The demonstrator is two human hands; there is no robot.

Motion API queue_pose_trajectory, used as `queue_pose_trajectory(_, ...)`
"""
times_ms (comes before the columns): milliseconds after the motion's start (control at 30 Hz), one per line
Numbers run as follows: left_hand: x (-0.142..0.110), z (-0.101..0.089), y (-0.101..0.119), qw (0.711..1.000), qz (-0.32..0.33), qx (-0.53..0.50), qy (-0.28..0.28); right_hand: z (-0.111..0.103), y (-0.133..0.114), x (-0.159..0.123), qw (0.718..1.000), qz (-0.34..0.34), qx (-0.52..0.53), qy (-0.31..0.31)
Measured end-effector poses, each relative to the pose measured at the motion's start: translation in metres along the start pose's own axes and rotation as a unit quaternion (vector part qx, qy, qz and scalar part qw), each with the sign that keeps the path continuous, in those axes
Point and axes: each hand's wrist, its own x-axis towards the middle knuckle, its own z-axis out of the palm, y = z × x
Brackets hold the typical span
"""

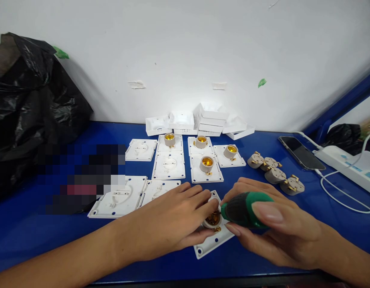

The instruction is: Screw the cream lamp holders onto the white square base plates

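My right hand (281,228) is closed around the green and black handle of a screwdriver (245,210). Its tip points left into a round lamp socket (213,220) with a brass-coloured inside. That socket sits on a white square plate (203,247) near the table's front edge. With thumb and fingers, my left hand (175,212) grips the socket's rim from the left and partly covers it. Just behind are more white plates, several bearing sockets (207,164) and others bare, such as the plate (169,165) left of centre.
Loose sockets (275,175) lie upside down on the right of the blue table (239,262). Beyond them are a phone (302,153) and a white power strip (347,166) with cables. White boxes (210,120) are stacked against the wall. A black plastic bag (31,108) stands left.
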Motion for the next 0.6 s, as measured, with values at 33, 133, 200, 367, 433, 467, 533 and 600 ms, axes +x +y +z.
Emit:
queue_pose_trajectory(33,0.0003,0.0000,-0.0002,1.000,-0.001,-0.003,-0.002,0.0007,0.0002,0.0011,1.000,-0.007,0.007,0.009)
queue_pose_trajectory(133,0.0011,0.0008,-0.0007,1.000,-0.003,-0.005,-0.007,0.0017,-0.0001,0.0031,1.000,-0.008,0.006,0.012)
queue_pose_trajectory(200,0.0013,0.0016,-0.0010,1.000,-0.003,-0.003,-0.006,0.0013,-0.0009,0.0031,1.000,0.002,0.004,0.002)
queue_pose_trajectory(367,0.0006,0.0031,-0.0010,1.000,-0.003,-0.015,-0.002,0.0002,-0.0017,0.0015,1.000,0.013,0.019,-0.001)
queue_pose_trajectory(433,0.0000,0.0035,-0.0006,1.000,-0.004,-0.020,0.000,0.0007,-0.0011,0.0011,1.000,0.015,0.017,0.000)
queue_pose_trajectory(467,-0.0002,0.0036,-0.0003,1.000,-0.004,-0.020,0.001,0.0013,-0.0007,0.0011,1.000,0.015,0.019,0.000)
queue_pose_trajectory(533,-0.0005,0.0038,0.0002,1.000,-0.005,-0.015,0.003,0.0026,0.0001,0.0015,0.999,0.009,0.028,0.011)
queue_pose_trajectory(600,-0.0006,0.0041,0.0001,1.000,-0.008,-0.012,0.005,0.0040,0.0006,0.0025,0.998,-0.012,0.047,0.045)
